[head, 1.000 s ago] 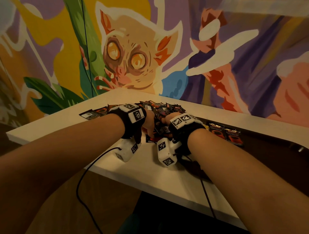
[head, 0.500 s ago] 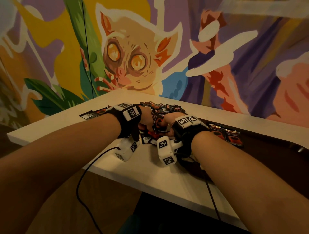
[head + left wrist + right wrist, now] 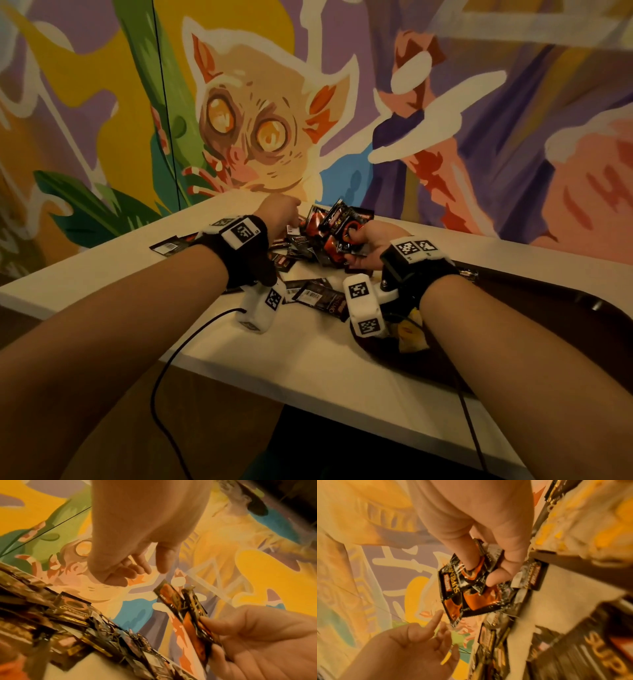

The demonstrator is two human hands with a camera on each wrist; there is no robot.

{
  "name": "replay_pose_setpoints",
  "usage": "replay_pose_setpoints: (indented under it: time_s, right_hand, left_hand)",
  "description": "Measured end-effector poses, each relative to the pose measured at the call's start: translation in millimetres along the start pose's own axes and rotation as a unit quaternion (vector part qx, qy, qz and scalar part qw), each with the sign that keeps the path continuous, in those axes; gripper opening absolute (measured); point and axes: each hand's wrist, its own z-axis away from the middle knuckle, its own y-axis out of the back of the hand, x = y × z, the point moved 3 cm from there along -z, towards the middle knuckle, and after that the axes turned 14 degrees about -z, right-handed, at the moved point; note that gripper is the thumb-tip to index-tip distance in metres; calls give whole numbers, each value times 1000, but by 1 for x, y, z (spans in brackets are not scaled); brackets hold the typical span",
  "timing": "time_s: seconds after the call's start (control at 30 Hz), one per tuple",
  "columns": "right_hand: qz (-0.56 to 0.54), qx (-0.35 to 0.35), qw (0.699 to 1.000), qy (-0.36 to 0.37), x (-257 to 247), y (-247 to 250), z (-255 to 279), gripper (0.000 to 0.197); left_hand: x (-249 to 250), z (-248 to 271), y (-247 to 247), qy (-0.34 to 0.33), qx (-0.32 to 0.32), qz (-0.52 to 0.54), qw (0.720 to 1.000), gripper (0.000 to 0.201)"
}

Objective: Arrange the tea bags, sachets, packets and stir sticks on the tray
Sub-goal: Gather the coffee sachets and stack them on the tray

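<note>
My right hand (image 3: 361,240) is lifted a little above the white table (image 3: 301,363) and pinches a bunch of black-and-orange sachets (image 3: 337,222). In the right wrist view its thumb and fingers clamp the sachets (image 3: 467,592) near their top edge. My left hand (image 3: 279,212) hovers just left of them over the loose sachet pile (image 3: 301,246), fingers loosely curled and holding nothing; the left wrist view shows the left hand (image 3: 137,563) empty above the pile (image 3: 68,622). The dark tray (image 3: 565,308) lies to the right, partly hidden by my right forearm.
A yellow sachet (image 3: 409,334) lies on the tray's near left corner, under my right wrist. More dark sachets (image 3: 318,296) lie flat on the table near the wrists, and one (image 3: 168,245) sits far left. The mural wall stands behind the table.
Both hands have come up from the pile. The right hand has lifted a bunch of sachets. The left hand has drawn back to the far left with nothing in it.
</note>
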Motion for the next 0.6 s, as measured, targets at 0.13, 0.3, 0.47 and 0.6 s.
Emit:
replay_pose_setpoints:
  time_s: [0.13,0.3,0.47,0.6]
  right_hand:
    - [-102,-22,993,61,-16,10,8,34]
    - [-138,-45,977,158,-33,22,18,57]
    - [-52,-9,975,215,-38,42,33,43]
    - [19,91,950,298,-44,73,43,44]
  left_hand:
    - [13,10,-22,-30,-98,88,991,51]
    - [30,21,-61,-63,-232,238,941,30]
    - [55,34,-90,-35,-268,368,890,26]
    - [71,42,-109,-24,-280,396,874,22]
